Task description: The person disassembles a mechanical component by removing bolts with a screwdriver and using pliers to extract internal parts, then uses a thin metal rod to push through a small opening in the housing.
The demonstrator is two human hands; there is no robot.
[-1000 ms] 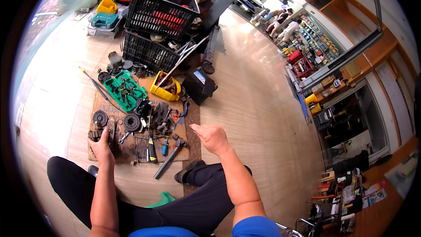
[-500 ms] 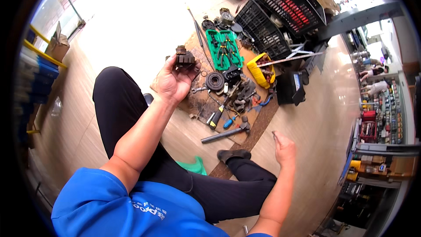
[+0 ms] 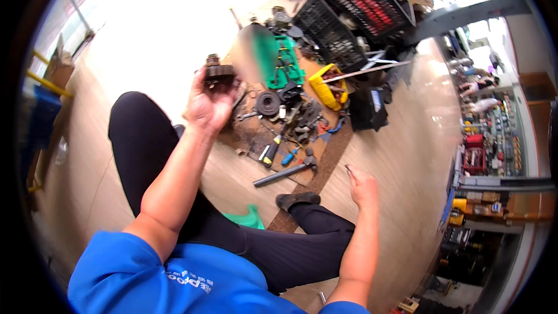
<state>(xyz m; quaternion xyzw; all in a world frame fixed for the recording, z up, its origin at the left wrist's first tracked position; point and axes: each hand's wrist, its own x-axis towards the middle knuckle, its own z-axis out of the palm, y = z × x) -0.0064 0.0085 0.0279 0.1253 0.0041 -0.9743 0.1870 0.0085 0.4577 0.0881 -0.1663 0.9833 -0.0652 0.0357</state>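
Note:
My left hand (image 3: 208, 109) is raised at the left of the cardboard, its fingers wrapped round a dark, toothed metal gear part (image 3: 218, 73) with a narrower collar on top. Off to the right, over bare floor, is my right hand (image 3: 364, 189). Its fingers are closed, and a tiny dark thing at the fingertips is too small to name. Between the hands, a hammer (image 3: 283, 174), a blue-handled screwdriver (image 3: 289, 157) and a black-and-yellow handled tool (image 3: 269, 152) lie on the stained cardboard (image 3: 247, 136). A round, ridged dark part (image 3: 268, 103) rests farther back.
Beyond lie a green tool case (image 3: 297, 70) with pliers, partly behind a blurred patch, and a yellow container (image 3: 329, 90). Black crates (image 3: 331, 32) stand at the back, near a black box (image 3: 367, 110). A green cloth or bag (image 3: 251, 218) lies by my legs.
The whole view has shifted, so most things sit farther left. Both hands keep their closed grips, the left still round the gear part. A blurred patch now covers part of the green case.

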